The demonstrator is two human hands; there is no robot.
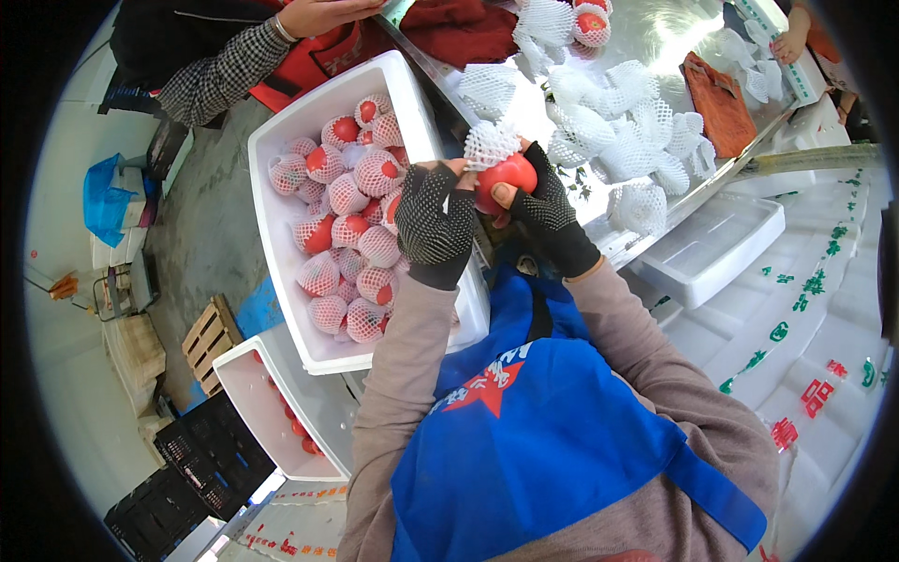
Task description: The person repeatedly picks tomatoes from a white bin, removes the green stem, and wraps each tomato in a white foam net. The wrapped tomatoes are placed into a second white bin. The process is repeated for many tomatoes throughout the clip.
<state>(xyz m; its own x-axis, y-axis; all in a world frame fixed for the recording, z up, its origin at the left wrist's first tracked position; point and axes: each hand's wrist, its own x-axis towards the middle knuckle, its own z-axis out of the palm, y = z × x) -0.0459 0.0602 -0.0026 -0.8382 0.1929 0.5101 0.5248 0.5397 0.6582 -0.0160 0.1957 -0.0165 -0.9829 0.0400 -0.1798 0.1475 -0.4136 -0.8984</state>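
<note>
My right hand (551,204), in a black dotted fingerless glove, grips a bare red tomato (507,181) from the right, its thumb on the front. My left hand (437,214), gloved alike, holds a white foam mesh sleeve (491,144) against the tomato's upper left side. Directly left of my hands, a white foam box (277,295) holds many tomatoes in foam net sleeves (345,194). A loose heap of white foam sleeves (604,133) lies on the metal table (642,235) beyond my right hand.
A second foam box (232,379) with tomatoes stands at lower left. An orange cloth (716,105) lies on the table. A foam lid or tray (709,246) sits at right by stacked foam boxes (786,302). Another person's arm (246,63) reaches in at the top left; a hand (791,43) shows at top right.
</note>
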